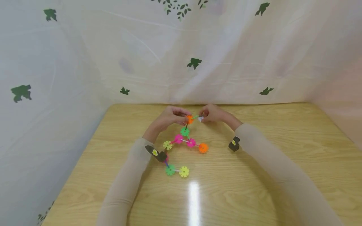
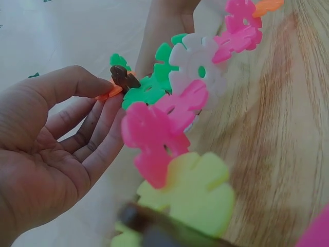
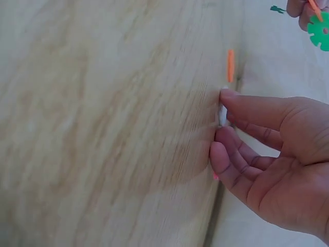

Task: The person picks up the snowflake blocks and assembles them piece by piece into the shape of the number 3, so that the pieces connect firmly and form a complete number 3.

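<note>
My left hand (image 1: 172, 117) pinches an orange notched plastic disc (image 1: 189, 119) at the far end of a chain of interlocked discs. A green disc (image 3: 320, 32) is slotted into that orange one and points toward my right hand (image 1: 212, 113). Between thumb and fingers, the right hand pinches a white disc (image 3: 222, 114), seen edge-on low over the table; a gap separates it from the green disc in the right wrist view. Down the chain come a brown disc (image 2: 126, 80), another green disc (image 1: 185, 131), pink discs (image 1: 191, 142) and a yellow disc (image 1: 167, 145).
A side branch ends in an orange disc (image 1: 203, 148). The chain's near end has a green disc (image 1: 170, 169) and a yellow disc (image 1: 184, 171), below the left wrist's black camera (image 1: 161, 156). Behind the wooden table (image 1: 254, 188) hangs a pale curtain (image 1: 158, 62) with leaf prints.
</note>
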`<state>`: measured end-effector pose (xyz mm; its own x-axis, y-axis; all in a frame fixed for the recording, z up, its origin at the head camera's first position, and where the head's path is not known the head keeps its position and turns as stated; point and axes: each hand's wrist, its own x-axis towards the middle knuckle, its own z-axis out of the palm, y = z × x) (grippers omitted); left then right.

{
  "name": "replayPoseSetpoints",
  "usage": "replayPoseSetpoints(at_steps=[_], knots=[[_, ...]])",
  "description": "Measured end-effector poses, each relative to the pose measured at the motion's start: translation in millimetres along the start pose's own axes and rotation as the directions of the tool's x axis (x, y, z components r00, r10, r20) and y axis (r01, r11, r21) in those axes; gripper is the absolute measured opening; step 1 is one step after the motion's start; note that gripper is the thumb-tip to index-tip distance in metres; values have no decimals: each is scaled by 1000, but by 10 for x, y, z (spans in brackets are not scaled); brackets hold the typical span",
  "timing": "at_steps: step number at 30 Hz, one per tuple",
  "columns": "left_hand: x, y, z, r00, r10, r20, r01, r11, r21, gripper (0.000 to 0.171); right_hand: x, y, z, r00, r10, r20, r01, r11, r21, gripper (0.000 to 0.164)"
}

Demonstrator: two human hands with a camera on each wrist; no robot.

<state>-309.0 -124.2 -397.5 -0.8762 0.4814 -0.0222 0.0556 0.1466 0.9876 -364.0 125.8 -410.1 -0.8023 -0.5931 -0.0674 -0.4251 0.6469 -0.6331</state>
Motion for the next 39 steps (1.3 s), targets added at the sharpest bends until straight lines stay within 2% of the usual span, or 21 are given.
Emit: replayPoseSetpoints(at_steps=[5,10,14,20,25,28,39], knots=[[-1,-8,10,1000,-2,10,2,1000,-5,29,-82,-27,-9,999,52,15,-53,998,44,21],[-9,8,25,1000,3,3,-3,1000,8,28,-245,-79,-56,999,40,10,-41,973,229,18],[-6,16,32,1000,0,-7,0,1000,27,27,-390,-134,-112,998,48,-30,-31,907,421,21],[27,13,31,999,-19,-32,20,1000,23,27,-452,-190,-100,984,104,-144,12,771,636,30],[34,6,45,999,-17,-37,18,1000,11,28,-442,-215,-24,981,139,-134,7,668,745,23],[24,16,51,999,-14,-39,14,1000,15,28,-439,-237,2,983,143,-117,0,632,775,19],[6,51,46,999,-16,-27,15,1000,-27,30,-450,-268,12,986,120,-119,27,579,815,15]])
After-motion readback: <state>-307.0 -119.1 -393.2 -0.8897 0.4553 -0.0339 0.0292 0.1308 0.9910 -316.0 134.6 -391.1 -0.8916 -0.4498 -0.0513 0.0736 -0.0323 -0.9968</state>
